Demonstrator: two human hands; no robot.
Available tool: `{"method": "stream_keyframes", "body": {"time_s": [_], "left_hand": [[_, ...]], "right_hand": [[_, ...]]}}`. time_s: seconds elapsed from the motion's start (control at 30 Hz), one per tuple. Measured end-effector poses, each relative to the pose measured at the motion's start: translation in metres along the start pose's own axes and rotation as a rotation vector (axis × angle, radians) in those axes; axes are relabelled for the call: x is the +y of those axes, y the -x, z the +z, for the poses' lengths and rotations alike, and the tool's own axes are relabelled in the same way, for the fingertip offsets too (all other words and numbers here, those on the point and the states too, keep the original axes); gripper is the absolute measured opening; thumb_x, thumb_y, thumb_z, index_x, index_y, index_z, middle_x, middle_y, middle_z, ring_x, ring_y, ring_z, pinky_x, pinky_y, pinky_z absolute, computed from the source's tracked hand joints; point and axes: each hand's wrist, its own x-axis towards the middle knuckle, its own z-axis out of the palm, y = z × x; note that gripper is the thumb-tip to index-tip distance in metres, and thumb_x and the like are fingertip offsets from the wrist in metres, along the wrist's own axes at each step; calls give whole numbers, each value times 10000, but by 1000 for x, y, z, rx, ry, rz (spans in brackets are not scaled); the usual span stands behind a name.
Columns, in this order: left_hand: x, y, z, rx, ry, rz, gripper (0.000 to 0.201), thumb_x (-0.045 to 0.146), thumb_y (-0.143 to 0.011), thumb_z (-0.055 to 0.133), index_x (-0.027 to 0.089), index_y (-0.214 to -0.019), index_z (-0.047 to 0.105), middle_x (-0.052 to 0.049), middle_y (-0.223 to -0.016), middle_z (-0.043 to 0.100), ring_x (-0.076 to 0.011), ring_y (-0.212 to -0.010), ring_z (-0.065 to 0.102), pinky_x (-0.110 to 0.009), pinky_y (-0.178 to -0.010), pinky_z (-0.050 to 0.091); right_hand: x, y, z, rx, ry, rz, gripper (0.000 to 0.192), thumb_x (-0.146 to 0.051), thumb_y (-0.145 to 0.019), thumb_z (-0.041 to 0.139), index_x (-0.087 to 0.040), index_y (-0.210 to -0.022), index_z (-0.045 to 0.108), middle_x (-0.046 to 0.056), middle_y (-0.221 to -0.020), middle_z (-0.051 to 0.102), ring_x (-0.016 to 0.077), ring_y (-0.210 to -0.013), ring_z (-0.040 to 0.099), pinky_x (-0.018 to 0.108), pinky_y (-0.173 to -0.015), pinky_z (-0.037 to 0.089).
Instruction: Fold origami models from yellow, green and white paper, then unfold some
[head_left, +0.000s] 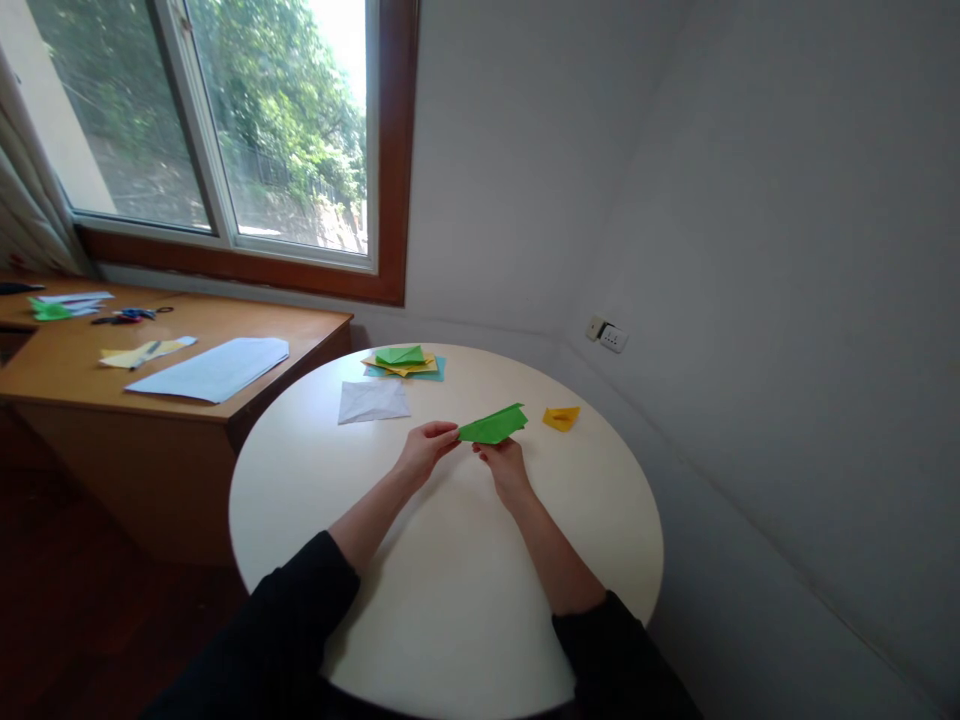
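A folded green paper, long and pointed toward the left, is held up over the round white table. My left hand pinches its narrow left tip between thumb and fingers. From below, my right hand grips the lower edge near the middle, its fingertips partly hidden by the paper. Close by on the right lies a small folded yellow-orange paper. A creased white paper rests flat beyond my left hand.
At the table's far edge sits a stack of green, yellow and blue folded papers. Left of the table stands a wooden desk with white sheets, yellow paper and a pair of scissors. A wall borders the right side.
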Motion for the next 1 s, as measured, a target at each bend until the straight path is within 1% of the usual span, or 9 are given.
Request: {"method": "stream_keyframes", "body": {"time_s": [0.1, 0.2, 0.3, 0.37, 0.47, 0.6, 0.7, 0.9, 1.0], "left_hand": [[3, 2, -1, -49, 35, -104, 213, 175, -611, 747, 104, -787, 650, -71, -782, 668, -161, -746, 631, -364, -825, 493], [5, 4, 0, -119, 39, -248, 148, 180, -696, 683, 101, -811, 634, -90, -836, 668, -159, -706, 643, -331, -765, 521], [7, 5, 2, -142, 50, -350, 107, 193, -752, 629, 105, -811, 614, -84, -770, 666, -152, -627, 644, -325, -715, 537], [8, 6, 2, -145, 61, -383, 101, 199, -773, 606, 105, -810, 604, -79, -717, 663, -151, -602, 644, -329, -712, 539], [8, 6, 2, -162, 65, -377, 79, 178, -784, 589, 105, -809, 602, -78, -703, 668, -150, -608, 651, -324, -728, 536], [7, 5, -1, -194, 56, -304, 74, 138, -765, 607, 109, -834, 608, -72, -753, 679, -146, -630, 659, -318, -755, 532], [7, 6, -2, -202, 77, -276, 71, 112, -756, 610, 110, -827, 608, -68, -775, 681, -150, -652, 664, -322, -782, 525], [10, 11, 1, -269, 155, -315, 85, 124, -772, 599, 114, -856, 595, -86, -880, 676, -194, -749, 672, -430, -851, 485], [11, 13, 2, -284, 171, -336, 76, 130, -783, 586, 113, -856, 598, -92, -910, 675, -206, -782, 670, -450, -867, 468]], "right_hand": [[1, -1, -1, -3, -44, -4, 172, -189, -446, 661, -166, -610, 617, -16, -557, 614, 134, -580, 518, 263, -571, 359], [0, 0, -2, -24, -54, -21, 173, -207, -471, 656, -176, -638, 620, -18, -601, 622, 131, -599, 520, 264, -586, 371], [-1, 1, -2, -39, -41, -36, 167, -229, -484, 660, -175, -636, 616, -16, -609, 616, 128, -600, 514, 262, -584, 372], [-1, 1, -3, -40, -43, -35, 171, -235, -483, 665, -173, -633, 613, -16, -606, 613, 126, -595, 509, 261, -581, 371], [0, 0, -3, -35, -55, -18, 178, -218, -475, 670, -168, -637, 617, -14, -608, 616, 123, -599, 511, 259, -586, 371], [2, -2, -4, -15, -72, 16, 206, -206, -446, 686, -164, -638, 623, -4, -623, 633, 131, -615, 521, 268, -597, 380], [3, -3, -4, -11, -84, 17, 205, -205, -441, 694, -163, -629, 622, -1, -629, 640, 129, -612, 522, 272, -599, 383], [3, -1, -5, -36, -77, 5, 194, -208, -483, 672, -171, -666, 619, 0, -670, 652, 138, -635, 547, 277, -614, 403], [1, 0, -5, -57, -85, -1, 193, -214, -489, 666, -174, -671, 618, 5, -684, 660, 155, -662, 568, 289, -636, 424]]}}
